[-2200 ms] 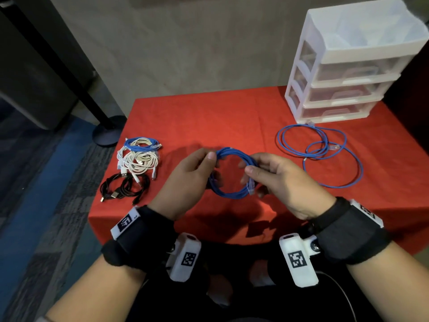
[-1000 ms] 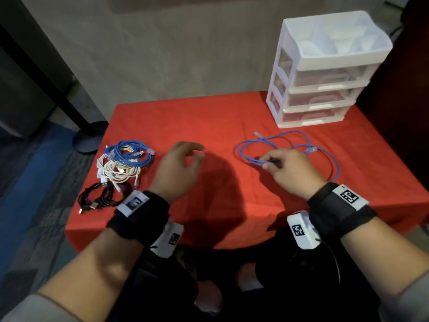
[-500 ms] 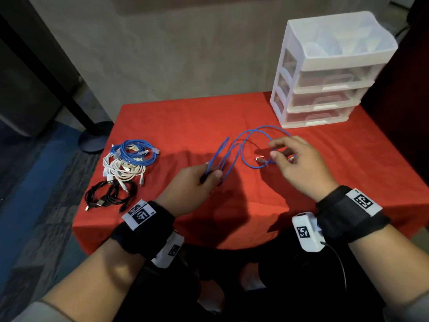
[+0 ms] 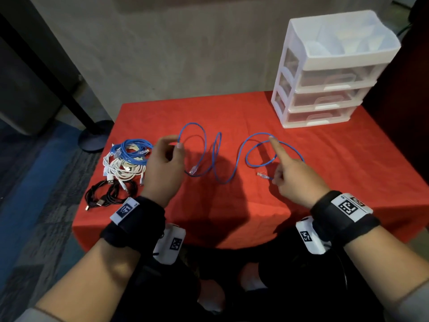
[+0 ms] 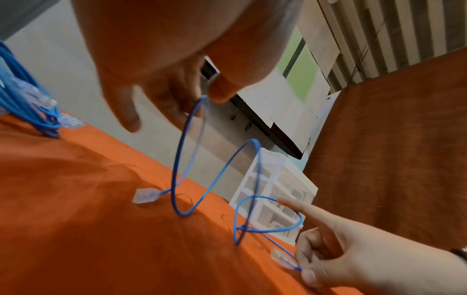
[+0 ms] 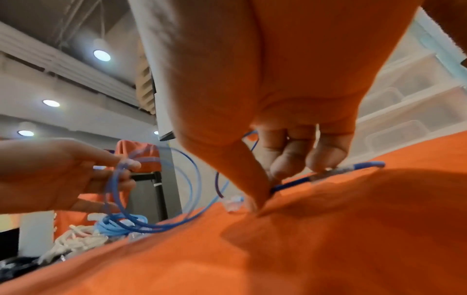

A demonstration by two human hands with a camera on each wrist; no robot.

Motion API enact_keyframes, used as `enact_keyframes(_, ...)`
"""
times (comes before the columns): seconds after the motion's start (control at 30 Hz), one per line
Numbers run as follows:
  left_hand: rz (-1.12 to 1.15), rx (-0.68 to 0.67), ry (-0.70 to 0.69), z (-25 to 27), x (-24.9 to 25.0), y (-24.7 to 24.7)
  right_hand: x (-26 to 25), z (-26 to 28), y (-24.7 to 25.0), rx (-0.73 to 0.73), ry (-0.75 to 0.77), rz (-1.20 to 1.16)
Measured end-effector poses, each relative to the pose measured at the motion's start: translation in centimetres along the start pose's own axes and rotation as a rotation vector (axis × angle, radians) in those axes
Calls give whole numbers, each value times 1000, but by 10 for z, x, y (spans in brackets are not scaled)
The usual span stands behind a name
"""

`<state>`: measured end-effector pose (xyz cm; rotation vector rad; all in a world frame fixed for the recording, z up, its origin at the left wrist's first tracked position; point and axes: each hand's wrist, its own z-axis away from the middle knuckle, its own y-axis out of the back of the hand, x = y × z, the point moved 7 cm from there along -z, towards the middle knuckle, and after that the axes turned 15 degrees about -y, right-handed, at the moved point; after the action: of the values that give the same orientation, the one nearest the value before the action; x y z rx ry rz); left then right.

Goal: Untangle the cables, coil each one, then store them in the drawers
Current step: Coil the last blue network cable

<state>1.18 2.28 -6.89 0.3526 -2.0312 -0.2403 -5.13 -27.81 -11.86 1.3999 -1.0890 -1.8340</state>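
Note:
A long blue cable (image 4: 217, 159) hangs in loose loops between my two hands above the red table (image 4: 232, 205). My left hand (image 4: 178, 146) pinches one loop between thumb and finger (image 5: 204, 97); the plug (image 4: 193, 170) at that end lies on the cloth. My right hand (image 4: 273, 179) pinches the cable just behind its other plug (image 4: 261, 175), low against the cloth, as the right wrist view shows with the cable (image 6: 290, 183). Its index finger (image 4: 275, 145) points straight out through another loop. The white drawer unit (image 4: 325, 73) stands at the back right, all drawers closed.
At the table's left edge lie a coiled blue cable (image 4: 132, 151), a bundle of white cables (image 4: 120, 169) and black cables (image 4: 106, 194). A black post base (image 4: 95, 135) stands on the floor beyond the left corner.
My hands have moved apart and the bunched blue cable has spread into wide loops. The right index finger has straightened. Before that, a coiled blue cable went onto the left pile.

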Motion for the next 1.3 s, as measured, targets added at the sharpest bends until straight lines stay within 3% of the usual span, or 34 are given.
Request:
enact_keyframes(0.1, -159, 161, -108, 1, 14, 16, -20, 15, 12, 32, 98, -151)
enact_keyframes(0.17, -156, 167, -271, 9, 45, 12, -33, 22, 22, 39, 122, -247)
enact_keyframes(0.27, -81, 8, -431, 28, 84, -14, -57, 34, 38, 37, 181, -356)
enact_keyframes(0.4, 19, -164, -396, 45, 81, -47, -82, 45, 64, -69, 163, -712)
enact_keyframes(0.5, -105, -123, -259, 48, 48, -54, -91, 48, 83, -151, 140, -1079)
enact_keyframes(0.63, 4, -50, 231, 51, -2, -56, -90, 46, 85, -215, 55, -1319)
enact_keyframes(0.7, -51, -36, 294, 48, -12, -50, -87, 45, 81, -226, 18, -1368)
enact_keyframes(0.87, 128, 55, 444, 40, -25, -38, -86, 47, 79, -265, 1, -1471)
enact_keyframes(0.97, 293, -57, 555, 39, -25, -43, -84, 47, 80, -260, -8, -1503)
enact_keyframes(1.03, 421, -181, 520, 34, -7, -48, -79, 45, 76, -221, -27, -1440)
enact_keyframes(1.13, 329, -259, 288, 21, 19, -47, -68, 39, 70, -24, -13, -1183)
enact_keyframes(1.3, 31, -526, -41, 19, 50, -60, -72, 45, 74, 315, 154, -713)
